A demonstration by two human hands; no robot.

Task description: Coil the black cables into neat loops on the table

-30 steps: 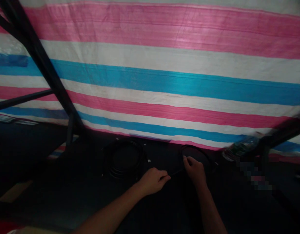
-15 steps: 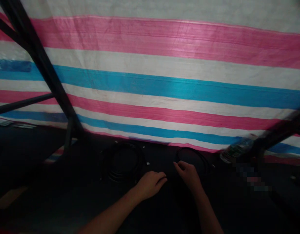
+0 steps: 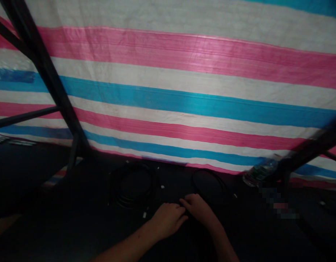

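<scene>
My left hand [image 3: 169, 220] is low over the dark surface, its fingers curled and pressed together. Close against its fingertips is my right hand [image 3: 196, 208], also with bent, closed fingers. Whatever they pinch is lost in the dark. Left of my left hand lies a larger coil of black cable [image 3: 124, 203], with several small white pieces around it, one of them a white tip [image 3: 144, 215] near my left wrist. Just beyond my right hand rests a thinner loop of black cable [image 3: 211, 174].
A striped plastic sheet [image 3: 168, 98] hangs behind the surface. Black metal frame bars stand at the left [image 3: 51, 82] and right [image 3: 315, 145]. A clear plastic bottle [image 3: 259, 173] leans by the right bar. Flat pale items [image 3: 22, 142] lie at far left.
My right hand has moved left and nearer to me, away from the thin loop, and now meets my left hand. My left hand sits slightly lower in view. The view has shifted a little.
</scene>
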